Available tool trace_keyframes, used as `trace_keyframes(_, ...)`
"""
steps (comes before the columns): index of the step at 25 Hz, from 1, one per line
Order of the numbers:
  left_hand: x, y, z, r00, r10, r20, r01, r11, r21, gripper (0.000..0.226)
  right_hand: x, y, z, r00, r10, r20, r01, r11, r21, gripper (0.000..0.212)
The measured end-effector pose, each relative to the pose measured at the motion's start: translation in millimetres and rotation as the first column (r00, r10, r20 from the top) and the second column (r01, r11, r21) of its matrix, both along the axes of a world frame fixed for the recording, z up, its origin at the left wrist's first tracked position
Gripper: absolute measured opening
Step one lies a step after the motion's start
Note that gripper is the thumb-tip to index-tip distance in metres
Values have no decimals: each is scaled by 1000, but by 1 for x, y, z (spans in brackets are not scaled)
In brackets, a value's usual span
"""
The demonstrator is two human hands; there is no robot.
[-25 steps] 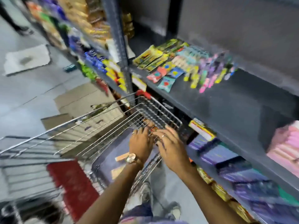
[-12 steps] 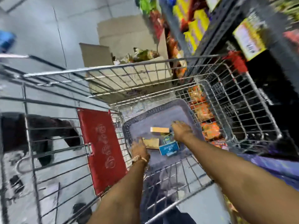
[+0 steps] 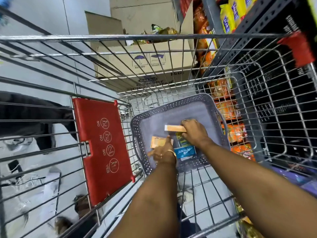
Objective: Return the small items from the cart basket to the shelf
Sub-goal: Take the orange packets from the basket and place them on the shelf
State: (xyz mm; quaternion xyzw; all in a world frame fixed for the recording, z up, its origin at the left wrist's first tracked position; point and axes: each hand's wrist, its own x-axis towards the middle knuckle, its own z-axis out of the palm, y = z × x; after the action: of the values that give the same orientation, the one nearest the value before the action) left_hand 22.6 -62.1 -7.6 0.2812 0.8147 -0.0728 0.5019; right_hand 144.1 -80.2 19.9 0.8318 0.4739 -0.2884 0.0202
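Right hand: the right hand (image 3: 193,133) reaches into the grey basket, fingers curled around one end of the long orange box (image 3: 175,128), which it holds.
Left hand: the left hand (image 3: 163,151) is loosely spread, index finger stretched onto the flat tan packet (image 3: 157,142); it grasps nothing. A thin gold bangle circles its wrist.
Long orange box: slim, rectangular carton, orange faces with a white end, lying level just above the basket floor, its free end sticking out to the left of the right hand's grip.
Flat tan packet: squarish cardboard piece with a paler panel, lying flat under the left fingertip, left of and below the gripped box.
Green sachet (image 3: 182,141): crinkly glossy pouch, directly beneath the right hand.
Blue sachet (image 3: 184,152): shiny blue pouch with white lettering, between the two wrists.
Basket (image 3: 171,105): grey plastic, rounded corners, perforated lattice walls, smooth floor, standing in the wire cart (image 3: 137,38).
Cart: bright steel rod mesh, with a red plastic seat flap (image 3: 103,145) left of the left hand.
Shelf (image 3: 257,23): dark perforated metal upright, right of the cart, beyond the right hand, holding yellow and orange snack bags.
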Motion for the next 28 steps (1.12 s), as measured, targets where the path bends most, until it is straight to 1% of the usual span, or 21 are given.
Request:
trace_keyframes(1,3,4,-2,999,39,-1,-39,999,-22,110,3,0,6,999,-34,6,34,999,16,19)
trace_keyframes(2,5,8,-4,998,56,-21,-56,998,-11,113,6,1,13,997,-82,3,82,996,35,20)
trace_keyframes(3,7,11,-1,999,32,-29,-33,999,-13,110,7,0,22,991,-132,-8,132,990,47,23)
trace_keyframes(4,8,14,3,999,-4,-37,4,1000,2,100,9,0,33,984,-176,-19,177,983,56,25)
trace_keyframes(5,10,16,7,999,-30,-13,30,999,34,88,10,-1,44,974,-222,-39,224,972,64,26)
trace_keyframes(7,14,20,28,994,-113,-2,112,983,145,67,11,-5,72,953,-295,-70,301,948,104,26)
trace_keyframes(8,16,20,45,983,-182,-3,178,959,219,63,11,-12,89,949,-307,-78,315,939,140,27)
trace_keyframes(9,19,17,65,961,-278,9,262,915,308,61,11,-23,109,952,-300,-67,307,930,204,27)
trace_keyframes(10,24,13,92,919,-393,35,344,842,416,60,12,-39,135,959,-283,-20,276,911,305,27)
trace_keyframes(11,25,11,113,877,-479,51,385,761,522,56,10,-54,154,968,-245,44,209,894,397,28)
trace_keyframes(12,27,8,136,834,-546,75,391,682,618,50,8,-70,173,966,-234,109,154,861,484,31)
trace_keyframes(14,32,0,185,711,-693,124,361,510,781,38,4,-110,212,933,-303,195,116,766,632,36)
trace_keyframes(15,33,-6,206,637,-757,148,323,436,840,34,2,-128,225,913,-343,222,98,710,697,35)
trace_keyframes(17,39,-26,255,464,-866,185,229,319,920,34,-1,-167,253,854,-447,265,80,617,783,28)
trace_keyframes(18,42,-40,278,379,-901,209,187,296,937,37,-2,-188,268,816,-502,284,84,591,803,26)
trace_keyframes(21,58,-85,332,134,-949,285,151,303,941,41,-10,-244,306,691,-635,344,86,545,834,15)
trace_keyframes(23,72,-121,357,-63,-952,298,150,286,946,41,-22,-281,330,577,-731,363,102,506,857,20)
trace_keyframes(25,84,-153,375,-242,-916,320,169,285,944,41,-34,-314,349,452,-812,370,131,471,873,18)
trace_keyframes(26,90,-173,384,-341,-895,289,168,244,955,38,-41,-336,359,373,-851,370,163,452,877,18)
trace_keyframes(27,95,-195,391,-434,-870,232,154,182,971,34,-49,-360,367,278,-883,378,196,437,878,18)
trace_keyframes(28,100,-216,397,-506,-843,181,139,127,982,31,-56,-383,373,183,-904,385,233,421,877,18)
